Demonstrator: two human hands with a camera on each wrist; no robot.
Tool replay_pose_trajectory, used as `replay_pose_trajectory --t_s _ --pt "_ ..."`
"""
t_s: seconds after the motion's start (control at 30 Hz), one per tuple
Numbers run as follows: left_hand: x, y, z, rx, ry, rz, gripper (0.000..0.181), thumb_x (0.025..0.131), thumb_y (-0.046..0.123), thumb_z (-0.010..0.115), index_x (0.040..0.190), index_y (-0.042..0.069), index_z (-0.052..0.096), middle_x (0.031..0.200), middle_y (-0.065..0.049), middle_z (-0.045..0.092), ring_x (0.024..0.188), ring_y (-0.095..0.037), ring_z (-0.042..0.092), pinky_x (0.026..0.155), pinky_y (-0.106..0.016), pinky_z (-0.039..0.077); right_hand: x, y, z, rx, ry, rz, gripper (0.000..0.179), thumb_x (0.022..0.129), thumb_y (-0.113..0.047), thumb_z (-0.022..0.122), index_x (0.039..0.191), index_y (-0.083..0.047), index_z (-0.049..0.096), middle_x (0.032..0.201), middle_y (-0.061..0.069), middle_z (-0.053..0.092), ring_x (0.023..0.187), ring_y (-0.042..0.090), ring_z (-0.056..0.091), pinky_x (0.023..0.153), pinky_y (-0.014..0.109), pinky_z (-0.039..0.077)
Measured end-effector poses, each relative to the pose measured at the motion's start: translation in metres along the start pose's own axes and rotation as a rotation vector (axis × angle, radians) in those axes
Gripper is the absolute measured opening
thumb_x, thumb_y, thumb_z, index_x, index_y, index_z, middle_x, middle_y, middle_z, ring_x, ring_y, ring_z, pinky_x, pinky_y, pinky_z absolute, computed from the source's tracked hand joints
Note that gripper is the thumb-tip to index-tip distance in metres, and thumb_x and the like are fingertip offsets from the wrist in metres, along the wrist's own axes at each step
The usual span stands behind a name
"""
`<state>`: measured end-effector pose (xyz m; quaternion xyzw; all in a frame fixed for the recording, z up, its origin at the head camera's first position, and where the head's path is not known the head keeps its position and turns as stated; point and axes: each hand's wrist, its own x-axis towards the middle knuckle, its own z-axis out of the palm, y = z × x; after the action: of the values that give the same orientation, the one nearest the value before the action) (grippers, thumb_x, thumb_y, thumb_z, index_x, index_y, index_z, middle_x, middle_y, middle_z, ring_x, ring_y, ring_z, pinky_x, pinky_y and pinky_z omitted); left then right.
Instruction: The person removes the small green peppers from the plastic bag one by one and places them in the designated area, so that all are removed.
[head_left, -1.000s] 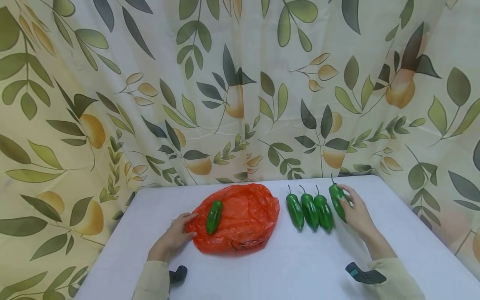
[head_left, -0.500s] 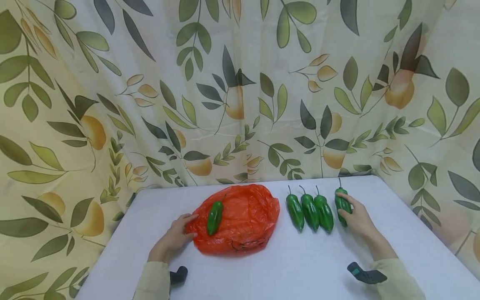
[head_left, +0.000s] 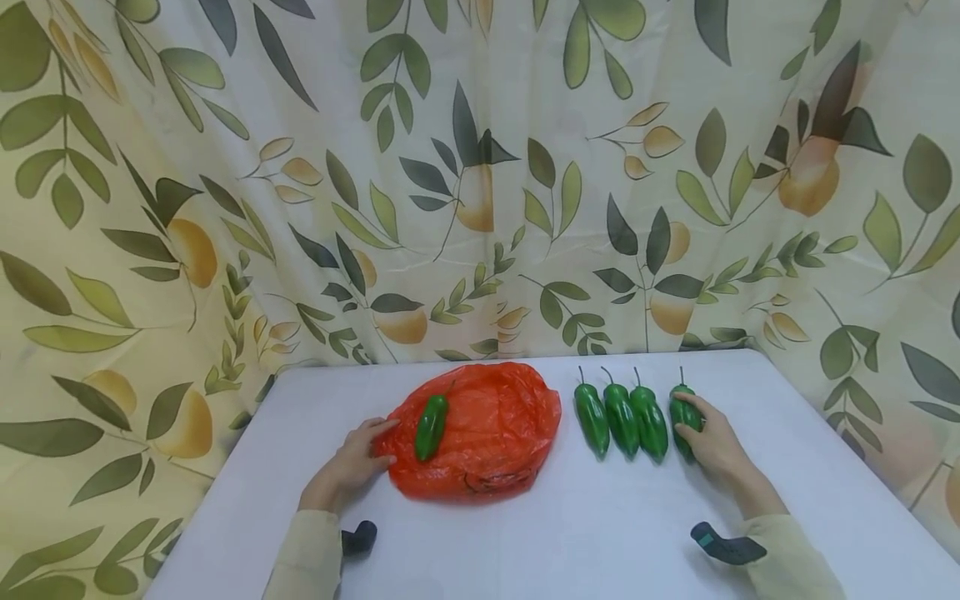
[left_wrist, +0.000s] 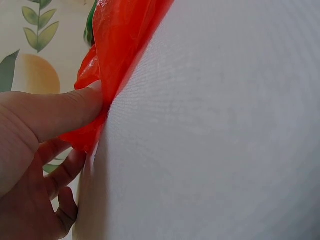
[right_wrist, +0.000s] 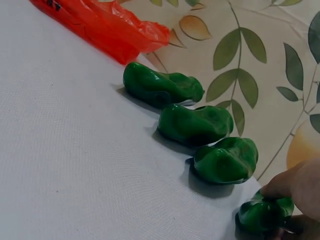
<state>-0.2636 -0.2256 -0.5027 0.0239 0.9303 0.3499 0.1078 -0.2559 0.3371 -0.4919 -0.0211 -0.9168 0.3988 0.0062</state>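
My right hand (head_left: 716, 446) grips a green pepper (head_left: 682, 412) at the right end of a row, its stem pointing to the back of the table. In the right wrist view, thumb and fingers close around that pepper (right_wrist: 260, 216) low over the white surface. Left of it lie three more green peppers (head_left: 619, 419), side by side. A red plastic bag (head_left: 487, 433) lies flattened at the middle left, with one green pepper (head_left: 431, 427) on top. My left hand (head_left: 352, 458) holds the bag's left edge; in the left wrist view the thumb pinches the red film (left_wrist: 120, 45).
Everything lies on a white-covered table (head_left: 585, 533). Behind it and along the sides hangs a curtain (head_left: 480, 192) printed with leaves and fruit. A dark wrist device (head_left: 727, 546) sits at the right sleeve, another dark device (head_left: 360, 537) at the left.
My right hand has moved the gripped pepper slightly right and down to the table, beside the row of three. The left hand stays at the bag. The head view has shifted slightly.
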Motion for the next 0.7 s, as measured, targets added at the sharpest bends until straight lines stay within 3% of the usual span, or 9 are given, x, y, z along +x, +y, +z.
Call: replay_pose_trajectory --t_s 0.37,0.7 --pt "0.0014 -0.0015 0.0015 -0.002 0.001 0.003 0.063 0.093 0.020 0.073 0.151 0.027 0.049 0.161 -0.012 0.035 0.148 -0.041 0.032 0.112 -0.070 0.037 -0.0029 -0.0029 -0.0018 -0.043 -0.010 -0.014 0.057 0.100 -0.002 0.049 0.153 0.003 0.029 0.152 0.047 0.022 0.137 0.067 0.024 0.111 0.078 0.024" --pt "0.0000 -0.0005 0.0014 -0.018 0.011 -0.003 0.063 0.092 0.021 0.074 0.150 0.027 0.050 0.160 -0.011 0.036 0.147 -0.041 0.032 0.111 -0.072 0.035 -0.0043 -0.0065 -0.0001 -0.023 -0.033 -0.020 0.058 0.100 -0.002 0.048 0.155 0.002 0.028 0.156 0.044 0.017 0.142 0.066 0.016 0.113 0.078 0.020"
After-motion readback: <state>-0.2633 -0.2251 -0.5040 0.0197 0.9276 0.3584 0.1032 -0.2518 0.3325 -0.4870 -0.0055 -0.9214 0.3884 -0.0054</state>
